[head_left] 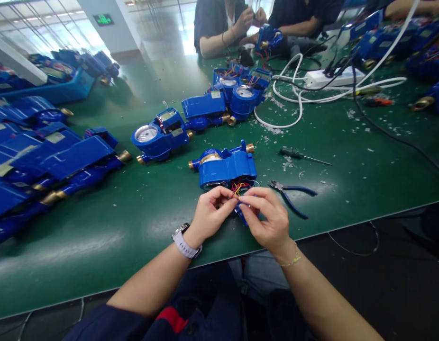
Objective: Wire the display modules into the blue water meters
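A blue water meter point(226, 169) with brass pipe ends lies on its side in front of me. Thin red and yellow wires point(238, 187) come out of its near side. My left hand point(214, 210), wearing a watch at the wrist, pinches at these wires. Close against it, my right hand point(267, 215) also has thumb and forefinger pinched on them. The fingertips meet, so the exact spot they grip is hidden. Below the fingers shows a small blue part point(241, 215), partly covered by the right hand.
Cutting pliers point(292, 192) and a screwdriver point(305, 155) lie to the right. Several more meters point(159, 135) stand beyond and are piled at left. A white power strip point(333, 78) with cables point(301, 102) sits farther back. Co-workers' hands point(246, 21) work across the green table point(141, 213).
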The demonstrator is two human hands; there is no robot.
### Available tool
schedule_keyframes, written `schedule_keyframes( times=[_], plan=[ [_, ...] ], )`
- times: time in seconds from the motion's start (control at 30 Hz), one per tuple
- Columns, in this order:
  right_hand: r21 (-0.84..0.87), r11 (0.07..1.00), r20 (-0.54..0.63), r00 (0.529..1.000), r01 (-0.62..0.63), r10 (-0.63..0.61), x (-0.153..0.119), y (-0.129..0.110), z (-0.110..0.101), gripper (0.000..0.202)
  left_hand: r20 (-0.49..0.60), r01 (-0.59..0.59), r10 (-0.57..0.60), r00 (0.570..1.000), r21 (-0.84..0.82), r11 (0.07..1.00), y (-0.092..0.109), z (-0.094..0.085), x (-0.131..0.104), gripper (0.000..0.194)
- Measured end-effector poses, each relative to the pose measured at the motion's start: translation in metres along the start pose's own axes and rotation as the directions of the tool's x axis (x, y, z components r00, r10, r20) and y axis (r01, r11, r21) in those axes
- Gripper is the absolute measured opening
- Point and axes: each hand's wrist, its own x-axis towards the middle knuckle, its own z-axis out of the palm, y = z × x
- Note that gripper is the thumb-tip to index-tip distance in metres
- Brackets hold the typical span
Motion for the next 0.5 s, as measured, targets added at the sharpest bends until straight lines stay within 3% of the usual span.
schedule_keyframes(
  times=[0.23,0.5],
  plan=[
    [-0.107,0.992,0.083,0.995,0.071,-0.062,0.008,0.005,0.001,0.019,-0.042,-0.007,0.009,0.999,0.053,0.999,0.002,0.001,-0.002,0.013],
    [-0.122,0.988,0.166,0.984,0.091,-0.071,0.015,0.006,-0.007,0.012,-0.051,-0.118,0.131,0.990,0.211,0.970,0.006,0.002,-0.004,0.013]
  ],
)
